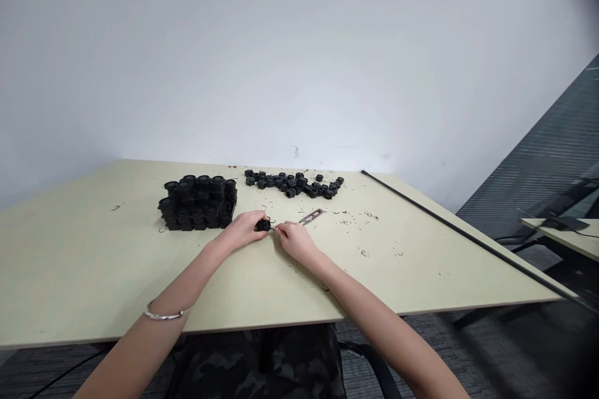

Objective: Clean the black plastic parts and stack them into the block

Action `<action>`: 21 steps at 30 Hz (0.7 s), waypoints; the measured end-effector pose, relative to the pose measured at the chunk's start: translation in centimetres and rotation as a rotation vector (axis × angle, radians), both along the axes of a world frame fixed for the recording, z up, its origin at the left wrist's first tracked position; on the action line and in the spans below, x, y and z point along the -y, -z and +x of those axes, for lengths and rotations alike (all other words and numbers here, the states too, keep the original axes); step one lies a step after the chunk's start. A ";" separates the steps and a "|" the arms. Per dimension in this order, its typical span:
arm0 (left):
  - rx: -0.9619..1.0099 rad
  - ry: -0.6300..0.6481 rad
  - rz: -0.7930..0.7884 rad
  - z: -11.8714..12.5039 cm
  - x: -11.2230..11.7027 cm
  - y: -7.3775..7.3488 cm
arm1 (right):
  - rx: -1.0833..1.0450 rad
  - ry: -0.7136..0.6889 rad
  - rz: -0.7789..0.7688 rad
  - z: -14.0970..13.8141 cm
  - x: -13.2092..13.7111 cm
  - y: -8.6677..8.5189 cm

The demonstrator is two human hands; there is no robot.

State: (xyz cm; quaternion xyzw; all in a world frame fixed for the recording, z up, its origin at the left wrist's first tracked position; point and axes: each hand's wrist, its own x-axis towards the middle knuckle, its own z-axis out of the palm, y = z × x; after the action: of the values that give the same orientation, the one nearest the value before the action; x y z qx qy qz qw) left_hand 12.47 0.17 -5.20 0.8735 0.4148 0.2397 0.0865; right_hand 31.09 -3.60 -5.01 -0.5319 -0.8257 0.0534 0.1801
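Observation:
My left hand (244, 230) is closed around a small black plastic part (263, 225), holding it just above or on the table. Close beside it, my right hand (294, 238) is pinched, its fingertips almost touching the part. A tiny pale tip shows between the right fingers and the part; what it belongs to is hidden. Just beyond the right hand lies a pair of thread snips (312, 216), flat on the table.
A stacked block of black plastic parts (199, 202) stands to the left. Several loose black parts (290, 183) lie scattered near the wall. Thin black trimmings (364, 254) litter the pale table (116, 249). A long black strip (449, 224) runs along the right side.

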 end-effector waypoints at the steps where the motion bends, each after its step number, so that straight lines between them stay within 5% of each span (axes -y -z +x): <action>1: -0.004 -0.004 0.008 0.0 0.0 0.0 | -0.005 -0.009 -0.015 0.0 0.0 -0.1; 21: 0.044 -0.042 -0.050 0.4 0.4 -0.7 | 0.245 0.079 -0.051 -0.6 0.5 -0.7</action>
State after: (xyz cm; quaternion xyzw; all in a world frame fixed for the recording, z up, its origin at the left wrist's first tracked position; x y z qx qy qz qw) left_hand 12.90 -0.27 -4.46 0.8567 0.4369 0.2502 0.1122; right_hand 30.53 -4.09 -4.34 -0.5708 -0.8184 0.0020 0.0661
